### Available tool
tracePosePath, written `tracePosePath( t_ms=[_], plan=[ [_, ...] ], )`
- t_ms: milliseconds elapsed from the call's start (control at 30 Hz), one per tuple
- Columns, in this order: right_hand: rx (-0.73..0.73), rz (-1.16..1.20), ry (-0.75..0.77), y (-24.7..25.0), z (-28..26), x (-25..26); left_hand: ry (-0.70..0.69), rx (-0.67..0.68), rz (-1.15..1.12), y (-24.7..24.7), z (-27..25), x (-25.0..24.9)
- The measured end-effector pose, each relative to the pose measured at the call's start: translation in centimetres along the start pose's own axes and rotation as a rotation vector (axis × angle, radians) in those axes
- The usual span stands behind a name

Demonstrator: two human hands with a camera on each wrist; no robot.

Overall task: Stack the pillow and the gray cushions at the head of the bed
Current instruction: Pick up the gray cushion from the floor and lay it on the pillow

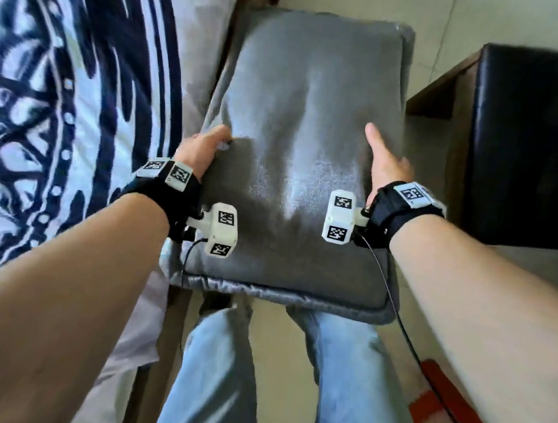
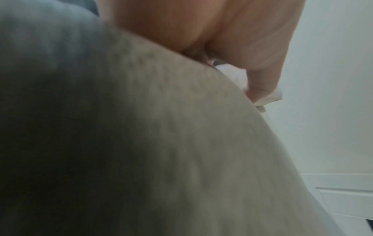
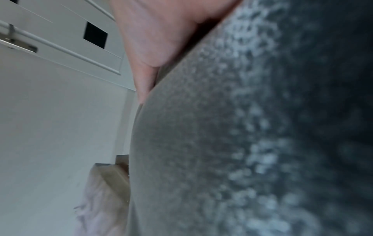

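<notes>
Gray cushion (image 1: 297, 151) held up in front of the body, beside the bed (image 1: 60, 85) with its blue-and-white patterned cover and over the legs in jeans (image 1: 220, 360). Left hand (image 1: 201, 149) gripping the cushion's left edge with thumb on top; right hand (image 1: 388, 160) clasping the right edge, thumb stretched across the fabric, fingers hidden beneath. To the right, a dark padded stool (image 1: 536, 142) on the floor (image 1: 429, 148); no containers in sight.
</notes>
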State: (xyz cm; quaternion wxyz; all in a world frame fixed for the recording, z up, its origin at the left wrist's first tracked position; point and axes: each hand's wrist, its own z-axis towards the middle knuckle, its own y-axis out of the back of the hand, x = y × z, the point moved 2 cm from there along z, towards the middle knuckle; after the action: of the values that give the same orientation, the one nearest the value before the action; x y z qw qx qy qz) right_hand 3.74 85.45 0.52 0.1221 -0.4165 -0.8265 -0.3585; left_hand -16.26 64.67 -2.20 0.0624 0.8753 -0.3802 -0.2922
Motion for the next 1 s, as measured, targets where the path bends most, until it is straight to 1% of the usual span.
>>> tracePosePath(
  t_ms=[100, 167, 200, 233, 267, 367, 467, 533, 600, 667, 767, 800, 867, 967, 1000],
  plan=[
    [0.018, 0.066, 0.049, 3.6, -8.4, 3.8, -0.019, 0.054, -0.043, 4.9, -8.7, -3.6],
    [0.024, 0.107, 0.11, 5.5, -12.5, 5.8, -0.042, 0.105, -0.129, 7.2, -12.9, -4.9],
    [0.039, 0.132, 0.133, 6.3, -14.9, 6.7, -0.061, 0.107, -0.176, 8.9, -15.6, -5.5],
    [0.064, 0.152, 0.168, 6.8, -17.1, 7.8, -0.074, 0.089, -0.197, 10.9, -17.3, -5.8],
    [0.075, 0.163, 0.203, 7.4, -18.9, 8.7, -0.09, 0.078, -0.209, 12.0, -17.7, -5.6],
    [0.174, 0.217, 0.335, 8.0, -25.5, 12.5, -0.152, -0.02, -0.236, 17.2, -21.0, -5.2],
    [0.279, 0.165, 0.447, 7.6, -30.8, 15.1, -0.201, -0.194, -0.31, 21.2, -28.2, -5.6],
    [0.353, 0.149, 0.506, 6.9, -33.2, 16.4, -0.24, -0.308, -0.39, 23.0, -32.0, -5.1],
    [0.435, 0.119, 0.567, 6.0, -35.6, 17.1, -0.246, -0.423, -0.481, 24.5, -34.9, -3.4],
    [0.499, 0.083, 0.626, 4.8, -37.6, 17.6, -0.22, -0.514, -0.57, 25.6, -36.9, -1.3],
    [0.677, 0.008, 0.673, 2.5, -41.5, 15.9, -0.18, -0.686, -0.716, 26.9, -39.9, 4.3],
    [0.727, -0.023, 0.676, 1.9, -42.8, 14.9, -0.178, -0.716, -0.765, 27.3, -41.1, 6.2],
    [0.792, -0.074, 0.7, 0.8, -45.1, 12.6, -0.148, -0.723, -0.846, 27.9, -43.3, 10.0],
    [0.885, -0.147, 0.736, -0.5, -49.8, 7.3, -0.155, -0.656, -1.082, 28.5, -48.0, 16.9],
    [0.908, -0.173, 0.755, -0.9, -51.2, 5.7, -0.139, -0.655, -1.132, 28.7, -49.0, 19.1]
  ],
)
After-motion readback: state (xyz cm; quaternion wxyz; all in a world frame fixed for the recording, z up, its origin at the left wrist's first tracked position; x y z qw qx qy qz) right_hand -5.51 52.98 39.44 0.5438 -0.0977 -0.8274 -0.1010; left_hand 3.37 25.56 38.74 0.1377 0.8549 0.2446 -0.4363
